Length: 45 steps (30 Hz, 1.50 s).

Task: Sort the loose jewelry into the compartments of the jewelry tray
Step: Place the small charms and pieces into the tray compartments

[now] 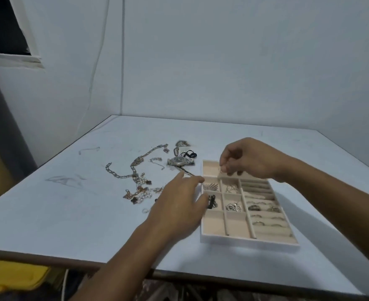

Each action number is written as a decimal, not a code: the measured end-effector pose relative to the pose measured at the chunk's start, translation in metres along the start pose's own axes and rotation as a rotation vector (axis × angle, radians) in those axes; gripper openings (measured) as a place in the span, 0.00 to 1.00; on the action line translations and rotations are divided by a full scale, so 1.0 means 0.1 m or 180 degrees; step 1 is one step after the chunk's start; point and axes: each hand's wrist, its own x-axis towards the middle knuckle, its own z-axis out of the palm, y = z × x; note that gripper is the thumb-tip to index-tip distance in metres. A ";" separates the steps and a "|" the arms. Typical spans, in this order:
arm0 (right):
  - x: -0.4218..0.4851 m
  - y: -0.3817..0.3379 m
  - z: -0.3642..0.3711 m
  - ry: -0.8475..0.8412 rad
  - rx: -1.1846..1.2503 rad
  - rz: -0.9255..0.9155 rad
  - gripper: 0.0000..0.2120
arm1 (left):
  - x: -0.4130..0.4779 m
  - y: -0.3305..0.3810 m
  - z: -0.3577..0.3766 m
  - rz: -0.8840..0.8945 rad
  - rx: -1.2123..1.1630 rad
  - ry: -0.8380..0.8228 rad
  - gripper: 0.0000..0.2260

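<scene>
Pinkish-beige velvet lines the jewelry tray (248,241), which sits on the white table (59,213) right of centre, its front wall not far from the table's near edge.

The right hand (251,161) hangs over the tray's far-left compartment with its grip closed. Thumb and forefinger pinch a small thin piece (221,170), too small to name, just above that compartment's near divider.

The left hand (179,205) lies palm down across the tray's left rim. Its grip is apart, with the fingers loosely spread and holding nothing that shows, and they cover part of the left column.

Rings (264,208) sit in the rolls on the tray's right side, and a pendant (233,207) lies in a middle compartment.

Loose pieces lie left of the tray, apart from the right hand:
- a watch (180,161) just beyond the left hand
- a long chain (122,175)
- a pearl strand with charms (142,190)
- a black cord (189,154)

The table reaches well past the chain on the left, and past the tray back to the wall (222,72).
</scene>
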 end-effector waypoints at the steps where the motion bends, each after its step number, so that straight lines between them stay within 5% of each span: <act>1: -0.12 0.04 -0.02 -0.0023 0.0005 0.0037 0.02 | -0.02 0.02 0.02 -0.0006 0.0044 -0.0069 0.19; 17: -0.49 0.27 0.32 -0.0011 -0.0459 0.0098 0.03 | -0.13 0.16 0.01 -0.0103 0.0062 -0.0141 0.17; 30: -0.50 0.05 0.29 -0.0168 -0.1667 -0.0009 0.05 | -0.13 0.14 0.03 -0.0090 -0.0046 -0.0030 0.14; 39: 0.11 -0.28 0.28 -0.0102 -0.1128 -0.0328 0.05 | 0.18 -0.22 -0.35 -0.0133 0.0142 0.0429 0.14; 45: 0.95 -0.48 0.67 -0.0173 -0.1632 -0.0552 0.16 | 0.41 -0.66 -0.79 -0.0582 0.0286 0.0479 0.14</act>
